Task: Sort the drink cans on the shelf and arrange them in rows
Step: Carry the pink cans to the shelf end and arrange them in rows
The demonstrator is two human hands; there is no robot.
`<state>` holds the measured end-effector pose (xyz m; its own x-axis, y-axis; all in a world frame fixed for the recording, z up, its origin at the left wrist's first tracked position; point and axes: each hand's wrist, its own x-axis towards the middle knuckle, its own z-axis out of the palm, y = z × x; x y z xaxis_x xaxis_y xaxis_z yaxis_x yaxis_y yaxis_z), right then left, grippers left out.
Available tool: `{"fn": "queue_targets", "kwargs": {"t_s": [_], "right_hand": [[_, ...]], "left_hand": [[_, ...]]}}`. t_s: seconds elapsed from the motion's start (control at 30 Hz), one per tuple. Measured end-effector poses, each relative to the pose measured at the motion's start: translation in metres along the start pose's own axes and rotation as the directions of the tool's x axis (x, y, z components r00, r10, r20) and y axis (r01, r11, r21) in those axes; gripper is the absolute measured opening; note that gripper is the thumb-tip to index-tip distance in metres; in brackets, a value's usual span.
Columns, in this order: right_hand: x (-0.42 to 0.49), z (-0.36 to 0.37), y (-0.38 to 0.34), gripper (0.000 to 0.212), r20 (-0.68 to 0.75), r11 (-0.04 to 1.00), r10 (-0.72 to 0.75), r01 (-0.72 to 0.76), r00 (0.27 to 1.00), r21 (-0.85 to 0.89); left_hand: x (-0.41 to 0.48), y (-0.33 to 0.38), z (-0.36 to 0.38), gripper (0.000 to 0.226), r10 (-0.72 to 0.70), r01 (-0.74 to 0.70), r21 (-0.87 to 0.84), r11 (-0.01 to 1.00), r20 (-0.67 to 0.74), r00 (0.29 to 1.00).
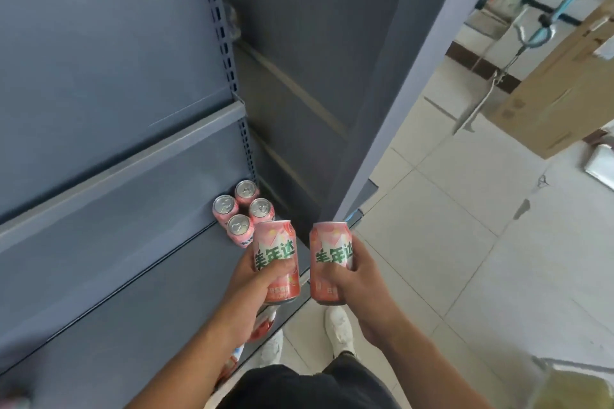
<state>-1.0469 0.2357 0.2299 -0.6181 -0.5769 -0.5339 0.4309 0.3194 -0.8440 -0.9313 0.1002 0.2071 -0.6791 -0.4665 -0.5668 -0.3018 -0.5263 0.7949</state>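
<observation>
i have my left hand [255, 282] curled round the middle of the first pink can [274, 239]. my right hand [360, 279] grips the second pink can [332, 239] the same way. both are upright, side by side but not touching, held in the air near the front right corner of the grey shelf [116, 242]. the four pink cans [244, 212] stand clustered at its right end.

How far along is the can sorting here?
Done: four pink cans stand two by two at the right end of the shelf. In hand: left hand grips the left can, right hand the right can. Left: placing both, plus loose cans glimpsed below the left arm.
</observation>
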Motion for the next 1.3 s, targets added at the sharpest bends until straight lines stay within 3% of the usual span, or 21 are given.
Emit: {"fn": "queue_targets", "kwargs": {"t_s": [0.13, 0.23, 0.43, 0.6, 0.77, 1.0, 1.3], "right_hand": [[0.039, -0.021, -0.007, 0.04, 0.16, 0.996, 0.06, -0.049, 0.985, -0.073], [0.064, -0.028, -0.011, 0.032, 0.244, 0.983, 0.109, -0.069, 0.964, -0.167], [0.096, -0.017, -0.01, 0.026, 0.345, 0.949, 0.196, -0.089, 0.918, -0.302], [0.116, 0.004, 0.01, 0.046, 0.359, 0.927, 0.203, -0.061, 0.911, -0.369], [0.143, 0.02, 0.04, 0.055, 0.34, 0.915, 0.161, -0.012, 0.927, -0.403], [0.184, 0.032, 0.076, 0.04, 0.322, 0.914, 0.039, 0.097, 0.946, -0.395], [0.225, 0.043, 0.103, 0.046, 0.355, 0.9, -0.075, 0.216, 0.932, -0.378]], "left_hand": [[0.009, -0.007, 0.022, 0.046, -0.023, 0.007, -0.073, 0.997, -0.223, 0.975], [0.015, -0.014, 0.037, 0.047, -0.054, -0.002, -0.142, 0.99, -0.388, 0.92], [0.029, -0.035, 0.041, 0.051, -0.097, -0.025, -0.216, 0.976, -0.537, 0.838], [0.038, -0.054, 0.022, 0.05, -0.069, -0.049, -0.186, 0.981, -0.579, 0.812], [0.061, -0.079, -0.005, 0.067, -0.014, -0.09, -0.143, 0.986, -0.6, 0.8], [0.114, -0.11, -0.021, 0.066, 0.061, -0.12, -0.053, 0.991, -0.621, 0.781], [0.157, -0.132, -0.028, 0.063, 0.126, -0.129, 0.05, 0.99, -0.71, 0.693]]}}
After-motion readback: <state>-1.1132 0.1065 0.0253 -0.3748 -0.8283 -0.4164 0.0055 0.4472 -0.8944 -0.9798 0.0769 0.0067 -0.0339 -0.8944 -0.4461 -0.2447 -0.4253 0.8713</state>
